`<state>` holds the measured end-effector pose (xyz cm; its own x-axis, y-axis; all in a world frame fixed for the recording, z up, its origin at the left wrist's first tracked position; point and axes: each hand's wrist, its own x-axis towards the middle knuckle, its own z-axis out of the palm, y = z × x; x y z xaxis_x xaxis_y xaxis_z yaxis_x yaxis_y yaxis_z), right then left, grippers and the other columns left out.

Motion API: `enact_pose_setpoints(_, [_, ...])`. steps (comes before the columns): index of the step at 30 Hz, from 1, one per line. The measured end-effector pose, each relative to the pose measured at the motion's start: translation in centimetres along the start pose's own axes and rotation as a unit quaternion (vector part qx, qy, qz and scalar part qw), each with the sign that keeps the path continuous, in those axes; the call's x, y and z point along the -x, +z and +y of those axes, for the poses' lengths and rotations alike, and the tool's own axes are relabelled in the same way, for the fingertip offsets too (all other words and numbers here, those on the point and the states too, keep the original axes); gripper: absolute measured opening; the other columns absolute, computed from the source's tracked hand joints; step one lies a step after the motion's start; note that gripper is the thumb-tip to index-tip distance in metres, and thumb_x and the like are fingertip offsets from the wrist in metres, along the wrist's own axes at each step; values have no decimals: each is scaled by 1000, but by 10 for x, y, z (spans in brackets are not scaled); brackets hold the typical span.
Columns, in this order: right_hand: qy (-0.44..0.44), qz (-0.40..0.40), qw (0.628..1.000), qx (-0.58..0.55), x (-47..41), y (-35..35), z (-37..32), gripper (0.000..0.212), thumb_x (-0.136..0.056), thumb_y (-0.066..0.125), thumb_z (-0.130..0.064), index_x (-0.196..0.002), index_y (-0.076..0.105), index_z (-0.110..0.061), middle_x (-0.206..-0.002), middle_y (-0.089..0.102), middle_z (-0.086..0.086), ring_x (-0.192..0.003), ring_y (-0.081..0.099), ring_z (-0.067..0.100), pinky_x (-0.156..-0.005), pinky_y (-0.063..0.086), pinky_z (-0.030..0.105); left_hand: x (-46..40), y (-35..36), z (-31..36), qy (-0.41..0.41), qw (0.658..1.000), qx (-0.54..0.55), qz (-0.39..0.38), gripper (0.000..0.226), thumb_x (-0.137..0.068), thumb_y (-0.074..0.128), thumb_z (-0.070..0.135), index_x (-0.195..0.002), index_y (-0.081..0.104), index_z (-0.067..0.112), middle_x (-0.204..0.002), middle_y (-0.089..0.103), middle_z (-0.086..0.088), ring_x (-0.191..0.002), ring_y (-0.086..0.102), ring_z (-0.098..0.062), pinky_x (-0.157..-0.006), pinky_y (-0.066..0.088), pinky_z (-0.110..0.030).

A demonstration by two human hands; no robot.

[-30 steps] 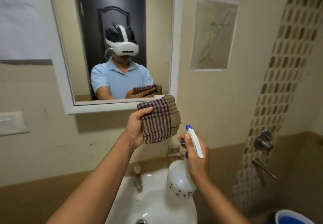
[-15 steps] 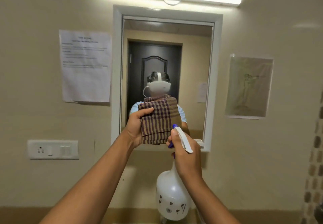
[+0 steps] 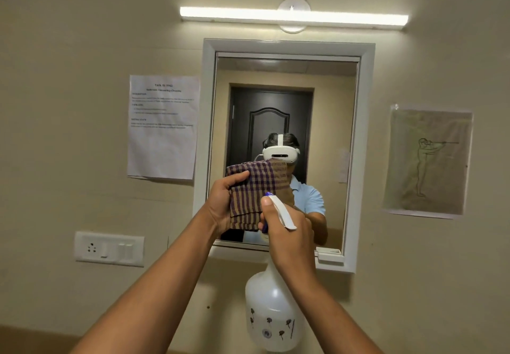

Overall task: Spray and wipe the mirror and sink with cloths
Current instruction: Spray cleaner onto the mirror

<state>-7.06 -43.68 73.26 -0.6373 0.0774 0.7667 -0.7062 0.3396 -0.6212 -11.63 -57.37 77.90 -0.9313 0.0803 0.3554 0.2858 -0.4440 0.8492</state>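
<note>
Beige painted wall point(image 3: 69, 36) fills the view, carrying a white-framed rectangular mirror point(image 3: 325, 99) under a lit white tube light point(image 3: 294, 19), with a printed white paper sheet point(image 3: 163, 127) and a white switch-and-socket plate point(image 3: 109, 248) to its left and a line-drawing poster point(image 3: 427, 161) to its right. Before the lower glass, the left hand point(image 3: 220, 204) has its fingers closed around a folded brown-and-purple checked cloth point(image 3: 256, 190), held upright. Just beside it, the right hand point(image 3: 289, 239) is wrapped around the neck of a translucent white plastic spray bottle point(image 3: 271, 317) with small dark flower prints, its body hanging below the frame.
</note>
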Motion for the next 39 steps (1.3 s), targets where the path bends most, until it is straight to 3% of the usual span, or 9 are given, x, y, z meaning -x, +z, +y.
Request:
enact_pose_setpoints(6, [-19,-24,999,14,-2,13,-3,48,-95,42,-56,-71,64,-21,-60,61,-3,-59,60,11,-53,46,23,-4,-4,1,11,1000,9,13,32,-94,50,27,-95,70,2,-88,73,-14,-75,70,-27,-81,52,-41])
enact_pose_setpoints(9, [-5,-48,999,-1,3,19,-5,45,-93,42,-56,-73,63,-23,-62,62,-3,-61,62,12,-56,49,27,-5,-8,6,27,999,6,20,29,-95,50,27,-100,67,4,-85,73,-10,-76,69,-25,-79,53,-40])
enact_pose_setpoints(13, [8,-69,998,-12,12,28,-1,59,-89,43,-65,-71,66,-15,-65,66,7,-61,63,18,-61,52,36,-3,-16,14,44,998,14,31,26,-92,52,26,-101,66,6,-88,72,-10,-79,68,-25,-79,54,-41])
enact_pose_setpoints(17, [18,-57,998,-2,17,29,3,59,-82,33,-69,-77,67,-22,-66,65,-2,-63,63,11,-51,46,19,-3,-25,18,53,998,18,38,27,-92,52,28,-104,66,7,-94,70,-11,-88,65,-29,-84,52,-45])
enact_pose_setpoints(22, [39,-36,998,-28,12,23,9,61,-85,42,-67,-74,65,-12,-67,67,6,-65,64,24,-65,53,39,1,-31,21,52,997,29,40,28,-96,48,28,-104,66,8,-91,73,-9,-85,68,-28,-76,53,-43])
enact_pose_setpoints(27, [35,10,999,-33,3,10,4,53,-86,45,-65,-64,60,-20,-58,60,-2,-57,59,18,-58,50,33,4,-34,23,58,996,35,50,26,-96,48,27,-101,66,7,-87,72,-8,-83,66,-27,-77,52,-43])
enact_pose_setpoints(34, [17,24,997,-67,2,0,-3,57,-82,45,-60,-76,65,-8,-67,66,6,-68,62,25,-60,47,27,8,-33,24,60,996,38,50,24,-97,47,25,-96,64,8,-80,72,-6,-77,66,-24,-75,51,-41])
enact_pose_setpoints(39, [15,-2,998,-68,7,5,-12,57,-82,46,-61,-76,64,-7,-68,66,9,-66,63,28,-63,52,38,10,-31,23,59,997,29,50,25,-96,49,26,-101,64,7,-84,72,-8,-84,66,-28,-78,52,-43])
